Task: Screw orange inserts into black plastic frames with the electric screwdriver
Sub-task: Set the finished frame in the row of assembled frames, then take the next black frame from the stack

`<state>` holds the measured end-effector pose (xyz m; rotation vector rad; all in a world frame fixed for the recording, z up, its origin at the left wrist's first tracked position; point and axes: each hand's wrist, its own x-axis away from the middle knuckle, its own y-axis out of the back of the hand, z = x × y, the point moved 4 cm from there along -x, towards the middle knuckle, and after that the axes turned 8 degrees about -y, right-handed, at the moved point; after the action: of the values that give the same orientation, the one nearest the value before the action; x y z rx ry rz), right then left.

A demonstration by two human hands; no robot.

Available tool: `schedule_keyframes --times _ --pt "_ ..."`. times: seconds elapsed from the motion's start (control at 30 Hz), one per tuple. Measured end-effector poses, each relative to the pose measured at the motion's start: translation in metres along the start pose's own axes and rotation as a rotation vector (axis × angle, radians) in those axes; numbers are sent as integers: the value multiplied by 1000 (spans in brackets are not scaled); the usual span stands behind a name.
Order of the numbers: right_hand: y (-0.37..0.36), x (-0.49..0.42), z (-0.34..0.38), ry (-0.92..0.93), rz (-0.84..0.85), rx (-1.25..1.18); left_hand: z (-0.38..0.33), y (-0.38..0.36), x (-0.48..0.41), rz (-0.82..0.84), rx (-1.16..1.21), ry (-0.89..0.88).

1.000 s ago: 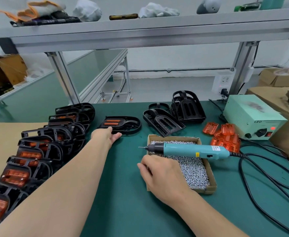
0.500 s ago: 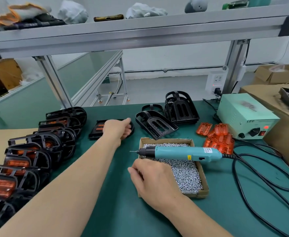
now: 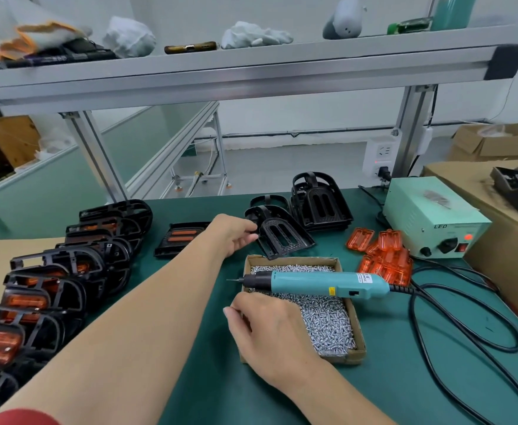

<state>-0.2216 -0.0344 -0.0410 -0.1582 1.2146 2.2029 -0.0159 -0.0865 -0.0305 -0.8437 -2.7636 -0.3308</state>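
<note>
Your left hand (image 3: 232,237) is pinching the black slotted plastic frame's (image 3: 283,239) nine-o'clock edge. Your right hand (image 3: 271,328) is resting curled on the cardboard screw box's (image 3: 291,259) nine-o'clock rim, its grip hidden.

Green power box (image 3: 429,210) sits beside cardboard carton (image 3: 503,243).

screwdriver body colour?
Teal, with a black nose; the electric screwdriver shows clearly in the head view.
</note>
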Motion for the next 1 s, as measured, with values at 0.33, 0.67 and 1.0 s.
schedule_keyframes --times 0.33,0.67,1.0 --pt "4 0 -3 -27 -35 -88 -34 46 60 0 313 -114" --pt "34 -1 -8 -71 -219 -226 -32 92 147 -75 -3 -540" --pt "70 11 -23 -101 -347 -223 -12 81 252 -74 -617 -994"
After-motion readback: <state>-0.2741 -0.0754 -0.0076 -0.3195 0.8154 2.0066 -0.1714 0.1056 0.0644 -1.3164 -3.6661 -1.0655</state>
